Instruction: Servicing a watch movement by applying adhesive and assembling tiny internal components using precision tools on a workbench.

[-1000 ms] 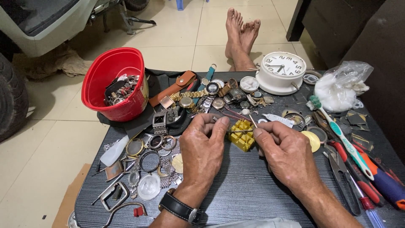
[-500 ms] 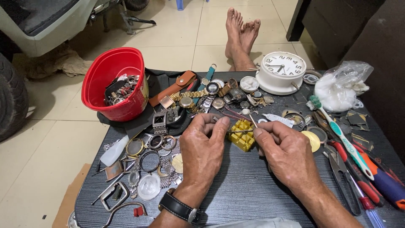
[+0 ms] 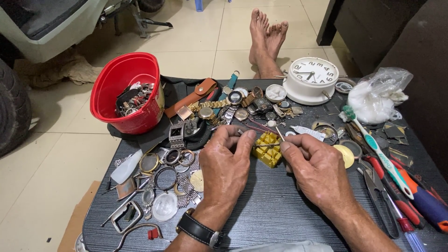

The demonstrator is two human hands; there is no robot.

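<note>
Informal watch-repair spot, prob. at home: dark tabletop (image 3: 280, 219) strewn w/ watch parts, bands, tools; red bucket (image 3: 126, 91) at left edge, white clock (image 3: 311, 79) at far edge; tiled floor.

We see almost nothing shift: our left hand (image 3: 228, 161) and right hand (image 3: 317, 170) have only nudged slightly at the yellow block (image 3: 267, 149).

A dark, wood-grained table (image 3: 280, 219) stands on a floor of pale cream tiles (image 3: 196, 42). Dark furniture panels (image 3: 373, 23) rise at upper right. At upper left, a white vehicle body (image 3: 42, 32) and a black tyre (image 3: 11, 107) border crumpled cloth (image 3: 65, 70). Lighting is even.
</note>
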